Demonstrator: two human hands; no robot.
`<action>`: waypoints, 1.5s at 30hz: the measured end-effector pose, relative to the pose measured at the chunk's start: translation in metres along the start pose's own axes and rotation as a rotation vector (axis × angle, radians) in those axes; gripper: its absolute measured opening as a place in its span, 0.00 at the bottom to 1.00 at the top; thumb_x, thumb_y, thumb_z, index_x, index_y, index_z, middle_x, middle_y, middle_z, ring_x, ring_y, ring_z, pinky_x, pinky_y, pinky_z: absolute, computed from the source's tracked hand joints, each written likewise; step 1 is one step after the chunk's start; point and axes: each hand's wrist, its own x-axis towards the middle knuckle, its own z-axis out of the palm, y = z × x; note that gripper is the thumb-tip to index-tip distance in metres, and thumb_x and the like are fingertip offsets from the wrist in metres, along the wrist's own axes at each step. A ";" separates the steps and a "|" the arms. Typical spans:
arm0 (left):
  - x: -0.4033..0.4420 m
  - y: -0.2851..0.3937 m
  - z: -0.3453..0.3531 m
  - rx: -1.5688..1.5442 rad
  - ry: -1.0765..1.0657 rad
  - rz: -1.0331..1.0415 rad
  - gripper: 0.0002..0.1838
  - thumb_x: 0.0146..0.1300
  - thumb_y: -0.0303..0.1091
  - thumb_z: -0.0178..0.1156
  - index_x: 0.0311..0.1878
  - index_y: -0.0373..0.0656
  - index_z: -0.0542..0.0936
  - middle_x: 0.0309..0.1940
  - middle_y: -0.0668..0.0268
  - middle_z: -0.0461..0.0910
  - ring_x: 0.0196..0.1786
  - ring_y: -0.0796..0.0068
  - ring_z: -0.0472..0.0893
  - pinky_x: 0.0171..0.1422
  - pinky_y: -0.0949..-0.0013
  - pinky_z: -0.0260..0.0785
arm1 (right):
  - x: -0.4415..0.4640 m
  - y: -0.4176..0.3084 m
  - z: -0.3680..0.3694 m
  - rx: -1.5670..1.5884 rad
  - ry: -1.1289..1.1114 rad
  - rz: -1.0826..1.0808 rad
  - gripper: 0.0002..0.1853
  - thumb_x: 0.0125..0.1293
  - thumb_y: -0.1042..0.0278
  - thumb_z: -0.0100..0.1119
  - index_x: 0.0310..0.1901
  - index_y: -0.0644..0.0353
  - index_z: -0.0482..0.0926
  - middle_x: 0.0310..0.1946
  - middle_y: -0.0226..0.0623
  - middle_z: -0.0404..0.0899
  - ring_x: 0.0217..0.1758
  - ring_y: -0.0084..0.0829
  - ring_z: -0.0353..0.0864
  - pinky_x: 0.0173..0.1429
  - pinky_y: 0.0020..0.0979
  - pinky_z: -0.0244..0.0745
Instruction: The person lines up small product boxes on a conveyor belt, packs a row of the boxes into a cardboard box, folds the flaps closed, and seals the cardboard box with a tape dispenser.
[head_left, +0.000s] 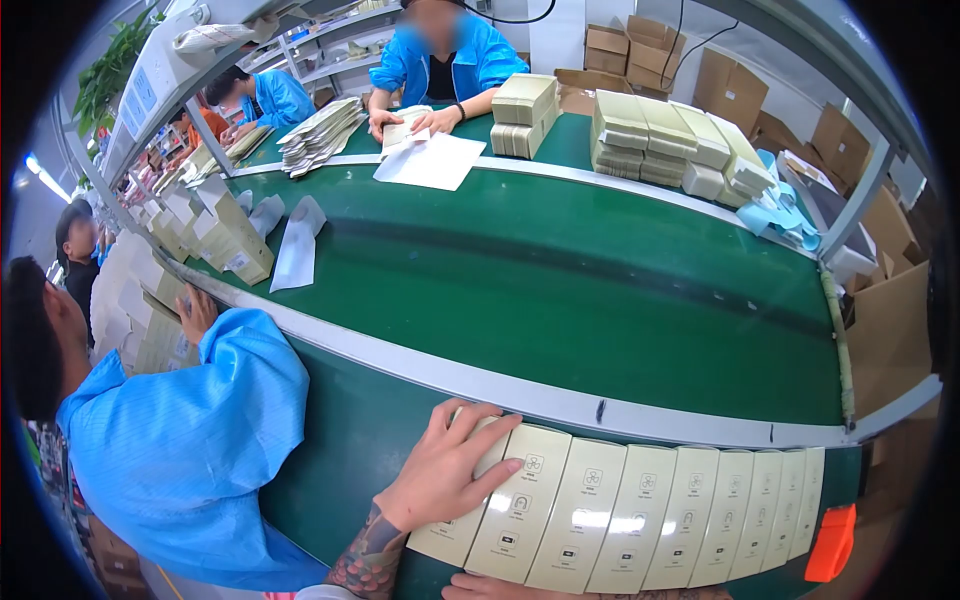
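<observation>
A row of several cream boxes (595,510) with printed icons stands side by side along the near edge of the green table. My left hand (455,465), below a tattooed forearm, rests on the leftmost boxes, its fingers spread over their upper part. My right hand (490,587) shows only in part at the bottom edge, against the lower side of the row; its fingers are mostly cut off by the frame. An orange tool (831,543) lies at the right end of the row.
A green belt (560,290) with a metal rail (400,368) runs beyond the boxes. A co-worker in a blue jacket (190,440) works close on the left. Another co-worker (440,60) handles papers opposite, beside stacked boxes (640,130). Cartons (885,340) stand right.
</observation>
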 end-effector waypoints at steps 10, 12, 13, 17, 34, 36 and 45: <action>-0.002 0.000 0.001 -0.008 0.010 0.018 0.24 0.66 0.44 0.61 0.62 0.46 0.75 0.58 0.60 0.70 0.61 0.49 0.64 0.65 0.54 0.64 | 0.000 0.006 0.004 -0.105 0.155 -0.111 0.11 0.59 0.60 0.53 0.32 0.60 0.78 0.31 0.37 0.76 0.40 0.34 0.76 0.46 0.34 0.72; -0.002 0.000 0.001 -0.008 0.006 0.011 0.24 0.66 0.44 0.61 0.62 0.46 0.75 0.58 0.60 0.70 0.61 0.49 0.64 0.65 0.54 0.64 | 0.000 0.010 0.012 -0.148 0.198 -0.134 0.10 0.59 0.61 0.53 0.30 0.59 0.77 0.29 0.35 0.75 0.38 0.32 0.76 0.43 0.32 0.72; -0.003 0.000 0.001 -0.009 0.005 0.006 0.24 0.66 0.44 0.61 0.62 0.46 0.74 0.58 0.60 0.70 0.61 0.48 0.64 0.65 0.53 0.64 | 0.001 0.010 0.016 -0.152 0.227 -0.140 0.09 0.59 0.62 0.53 0.29 0.58 0.76 0.28 0.34 0.75 0.37 0.32 0.76 0.42 0.31 0.72; -0.003 0.000 0.002 -0.016 -0.003 -0.003 0.23 0.66 0.44 0.61 0.62 0.46 0.74 0.59 0.59 0.70 0.61 0.47 0.63 0.66 0.52 0.63 | 0.001 0.011 0.021 -0.077 0.269 -0.138 0.08 0.58 0.63 0.54 0.28 0.57 0.75 0.27 0.33 0.74 0.34 0.32 0.75 0.40 0.32 0.71; -0.004 -0.002 0.003 -0.037 0.002 0.009 0.24 0.66 0.44 0.59 0.62 0.45 0.74 0.58 0.58 0.71 0.62 0.47 0.63 0.67 0.53 0.62 | 0.001 0.015 0.034 -0.081 0.342 -0.140 0.08 0.58 0.63 0.59 0.25 0.55 0.75 0.24 0.33 0.73 0.31 0.33 0.75 0.38 0.34 0.71; -0.003 -0.002 0.002 -0.029 0.002 0.010 0.24 0.66 0.44 0.60 0.62 0.45 0.74 0.58 0.58 0.71 0.62 0.47 0.63 0.67 0.53 0.62 | 0.002 0.011 0.032 0.006 0.365 -0.131 0.08 0.58 0.63 0.58 0.26 0.55 0.75 0.25 0.34 0.74 0.32 0.35 0.76 0.37 0.36 0.72; -0.005 -0.001 0.002 -0.052 0.011 0.015 0.24 0.66 0.43 0.60 0.61 0.43 0.75 0.58 0.57 0.72 0.62 0.49 0.64 0.68 0.54 0.62 | -0.020 -0.022 -0.143 0.522 1.106 0.251 0.08 0.70 0.72 0.52 0.31 0.60 0.71 0.25 0.27 0.71 0.25 0.19 0.67 0.31 0.24 0.67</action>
